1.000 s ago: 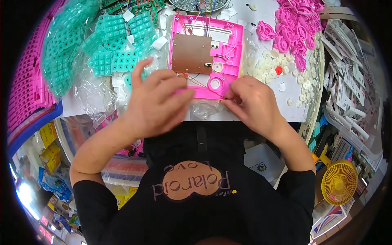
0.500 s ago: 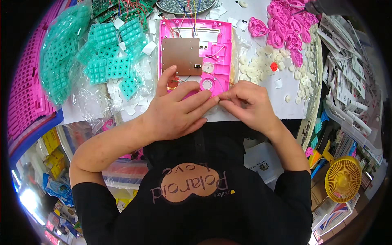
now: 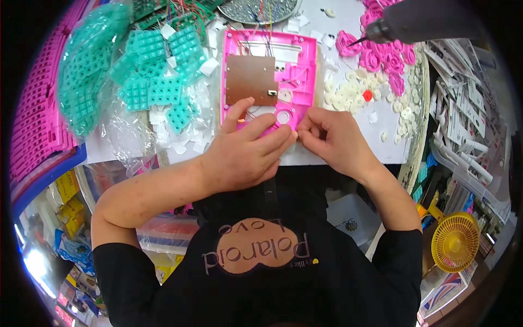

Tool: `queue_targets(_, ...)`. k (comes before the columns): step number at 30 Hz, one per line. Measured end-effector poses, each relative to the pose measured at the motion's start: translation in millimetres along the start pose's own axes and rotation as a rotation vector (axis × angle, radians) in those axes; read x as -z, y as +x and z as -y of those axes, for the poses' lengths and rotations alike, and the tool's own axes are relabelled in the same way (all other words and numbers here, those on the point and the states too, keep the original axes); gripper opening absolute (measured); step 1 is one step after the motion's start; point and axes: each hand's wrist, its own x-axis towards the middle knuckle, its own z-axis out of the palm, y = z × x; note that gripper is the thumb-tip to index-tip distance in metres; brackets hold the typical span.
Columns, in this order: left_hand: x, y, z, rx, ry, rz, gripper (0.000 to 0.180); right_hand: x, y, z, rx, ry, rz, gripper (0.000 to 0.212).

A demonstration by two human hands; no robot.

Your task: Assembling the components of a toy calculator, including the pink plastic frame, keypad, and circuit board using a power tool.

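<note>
A pink plastic housing [image 3: 308, 82] lies face down before me, its inside up, with a brown circuit board [image 3: 250, 79] and thin coloured wires in it. My left hand [image 3: 239, 150] rests over its near edge, one digit up by the board's lower edge and the others stretched along the rim. My right hand [image 3: 335, 139] is at the near right corner, thumb and index finger pinched together and almost touching the left fingertips. Whatever sits in that pinch is too small or hidden to make out. Near the left fingers, a round pink ring [image 3: 283, 116] shows inside the housing.
Teal rubber keypads [image 3: 150, 90] lie left, some bagged. Pink ring parts [image 3: 389, 57] and small white discs [image 3: 348, 90] lie right. A black pen-like power tool [image 3: 381, 30] reaches in at top right. A metal tray [image 3: 261, 11] of small parts is at the back.
The view has shifted a little, so the housing appears slightly further right and lower. The black tool shows much more at top right. Both hands stay at the housing's near edge.
</note>
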Motion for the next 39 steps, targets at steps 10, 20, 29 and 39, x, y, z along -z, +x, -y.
queue_targets(10, 19.0, -5.9, 25.9, 0.335, 0.030, -0.032, 0.060, 4.3, 111.3, 44.7, 0.299, -0.750, -0.494, 0.023)
queue_targets(20, 24.6, 5.1, 49.2, 0.280, -0.108, -0.229, 0.029, -18.0, 94.7, 26.5, 0.273, -0.053, -0.599, 0.016)
queue_targets(29, 49.3, 67.1, 135.8, 0.667, -0.157, -0.126, 0.016, -32.4, 78.3, 31.8, 0.630, -0.578, -0.445, 0.023)
queue_targets(39, 36.6, 38.6, 111.4, 0.695, -0.341, -0.455, 0.015, -10.2, 77.2, 35.6, 0.700, -0.557, -0.239, 0.035)
